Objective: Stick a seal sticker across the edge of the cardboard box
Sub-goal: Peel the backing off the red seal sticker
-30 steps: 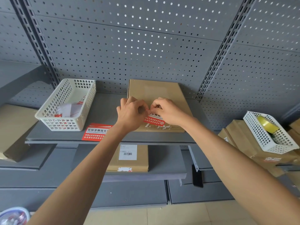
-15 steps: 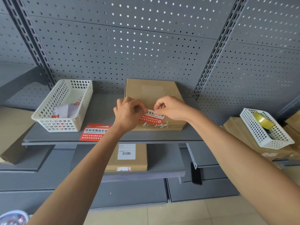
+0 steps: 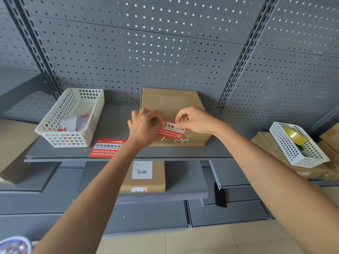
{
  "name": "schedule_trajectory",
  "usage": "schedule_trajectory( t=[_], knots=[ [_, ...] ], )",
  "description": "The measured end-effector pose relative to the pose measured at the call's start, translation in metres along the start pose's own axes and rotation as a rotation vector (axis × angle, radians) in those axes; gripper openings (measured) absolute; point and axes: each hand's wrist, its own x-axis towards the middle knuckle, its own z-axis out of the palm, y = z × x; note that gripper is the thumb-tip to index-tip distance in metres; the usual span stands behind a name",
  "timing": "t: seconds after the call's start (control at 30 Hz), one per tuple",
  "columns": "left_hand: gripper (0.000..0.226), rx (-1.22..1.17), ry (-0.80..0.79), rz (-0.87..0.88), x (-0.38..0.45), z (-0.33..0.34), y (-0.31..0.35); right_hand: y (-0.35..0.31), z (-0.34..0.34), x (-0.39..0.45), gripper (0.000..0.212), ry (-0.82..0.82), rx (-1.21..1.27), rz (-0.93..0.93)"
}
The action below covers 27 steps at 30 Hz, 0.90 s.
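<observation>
Item in hand: one red seal sticker (image 3: 171, 130), white lettering, held over the near top edge of the cardboard box (image 3: 171, 103), which sits toward the back of the grey shelf (image 3: 117, 123), right of centre. Our left hand (image 3: 144, 128) pinches the sticker's left end; our right hand (image 3: 194, 120) pinches its upper right corner, fingers curled. We judge the sticker not yet pressed flat: its lower part lies against the box's front lip, while the upper edge looks lifted between our fingers, though contact is hard to confirm. Remaining: lay it across the edge, smooth both halves down. Also on the shelf: white basket (image 3: 72, 117) at the left end, holding paper scraps; a second red sticker (image 3: 107, 148) at the front edge.
</observation>
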Motion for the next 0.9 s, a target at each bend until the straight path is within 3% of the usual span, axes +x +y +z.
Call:
schedule_trajectory(
  t=[0.73, 0.9],
  knots=[
    [0.012, -0.017, 0.000, 0.009, -0.0004, 0.0019, -0.0016, 0.0050, 0.0007, -0.0028, 0.018, -0.060, -0.170, 0.051],
    [0.011, -0.005, -0.001, 0.017, 0.0000, 0.0034, -0.0029, 0.0146, -0.0054, -0.0050, 0.020, -0.033, 0.021, 0.028]
  ],
)
